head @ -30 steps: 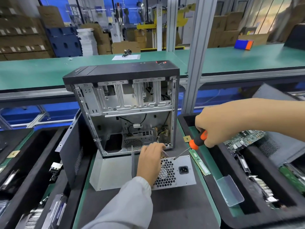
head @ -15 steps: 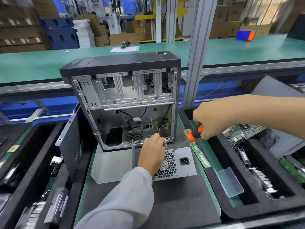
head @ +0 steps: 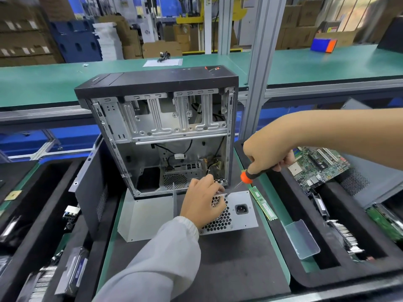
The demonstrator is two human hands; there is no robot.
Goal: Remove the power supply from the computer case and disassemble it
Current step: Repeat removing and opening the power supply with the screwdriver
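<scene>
1. Two hands work on the power supply (head: 236, 211), a flat grey metal box. It lies on the dark mat (head: 229, 269), out of the case (head: 157, 136) and just in front of it.
2. Its top has a patch of small six-sided holes and a black plug socket. No writing on it can be read.
3. The left hand (head: 201, 204) rests on the holes, fingers curled down at the far edge. I cannot tell if it holds anything.
4. The right hand (head: 267, 154) grips a screwdriver (head: 247, 176) with a black and orange handle. The thin metal tip touches the box next to the left fingers.
5. The case stands open, shiny metal inside, black on top, with loose wires.
6. A green memory stick (head: 262, 202) lies beside the box. A green board (head: 314, 167) sits in the right tray (head: 305, 277).
</scene>
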